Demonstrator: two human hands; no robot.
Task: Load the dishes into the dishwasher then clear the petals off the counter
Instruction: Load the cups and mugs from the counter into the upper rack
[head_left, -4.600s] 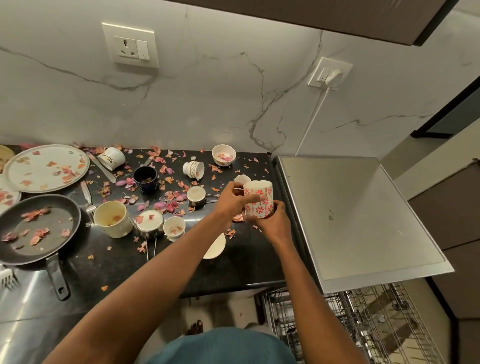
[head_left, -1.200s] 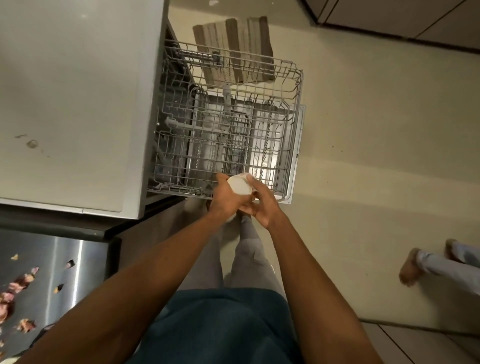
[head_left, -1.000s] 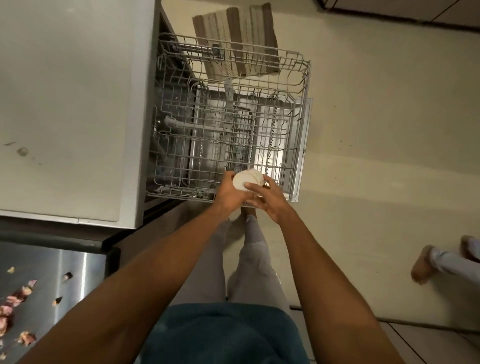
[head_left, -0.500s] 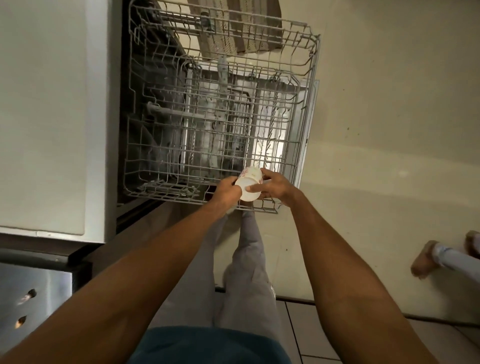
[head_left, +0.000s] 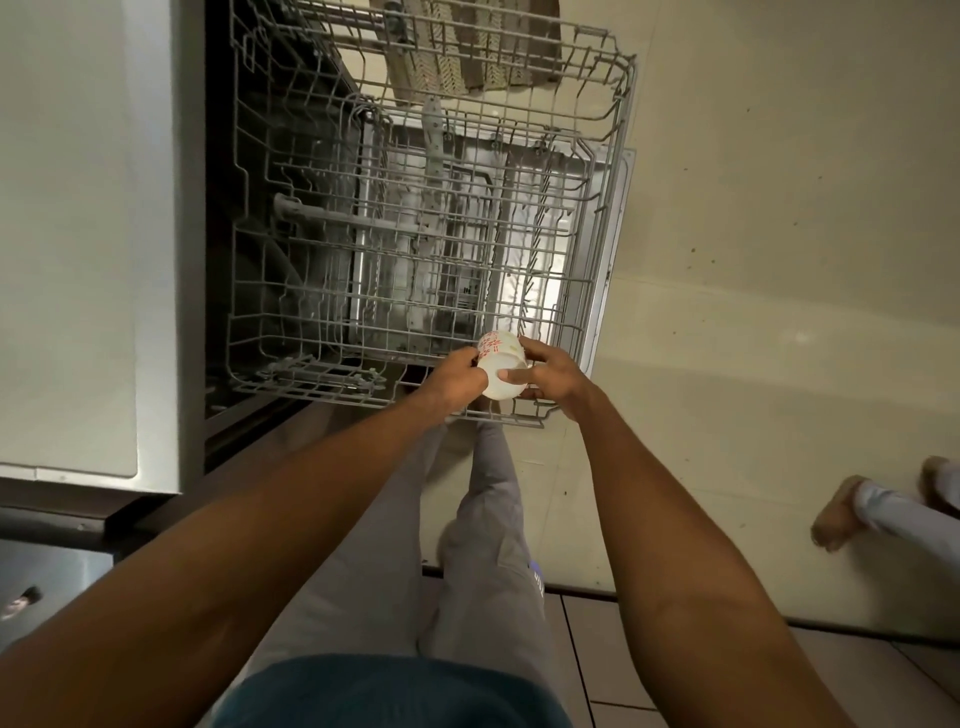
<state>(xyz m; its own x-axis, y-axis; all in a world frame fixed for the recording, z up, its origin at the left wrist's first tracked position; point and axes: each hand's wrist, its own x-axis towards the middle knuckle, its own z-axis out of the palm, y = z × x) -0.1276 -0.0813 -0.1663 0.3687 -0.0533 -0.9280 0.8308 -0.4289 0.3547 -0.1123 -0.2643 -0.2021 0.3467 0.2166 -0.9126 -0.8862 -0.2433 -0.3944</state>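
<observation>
Mug (head_left: 500, 367) likely ceramic: rigid, breakable, glaze probably slick, light enough for one hand. Best hold: opposite sides of wall, as now. Left hand (head_left: 454, 375) and right hand (head_left: 551, 378) both curl fingers round it. White, red flower print, tipped on side. Position: over front right corner of dishwasher rack (head_left: 602, 244), not yet seated.

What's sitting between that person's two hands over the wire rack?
In the head view, a white cup with red flowers, tipped over, is held between the left hand and right hand.
</observation>
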